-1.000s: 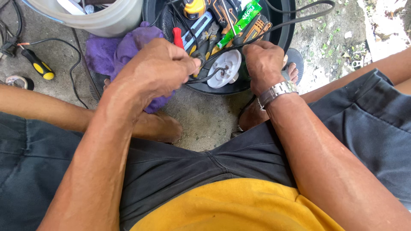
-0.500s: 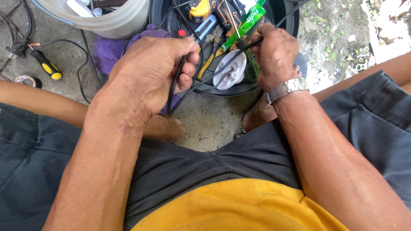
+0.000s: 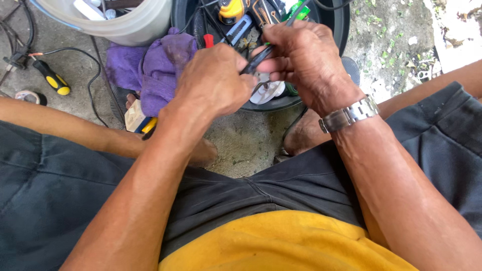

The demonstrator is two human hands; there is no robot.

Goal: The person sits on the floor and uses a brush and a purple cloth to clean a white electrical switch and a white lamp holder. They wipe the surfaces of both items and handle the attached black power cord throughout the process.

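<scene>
Seen from above, a seated person's left hand (image 3: 213, 83) and right hand (image 3: 301, 60) met over a black tub (image 3: 341, 30) of tools, fingers of both clenched on a thin black cable (image 3: 256, 59) held between them. A purple cloth (image 3: 150, 65) lay just left (beside a yellow-handled screwdriver (image 3: 51, 78) on the concrete floor (image 3: 246, 145)).

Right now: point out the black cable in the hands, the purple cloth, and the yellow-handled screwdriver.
black cable (image 3: 257, 59), head view, on the stretch between both hands.
purple cloth (image 3: 158, 65), head view, on its bunched middle.
yellow-handled screwdriver (image 3: 52, 79), head view, on the handle.
</scene>
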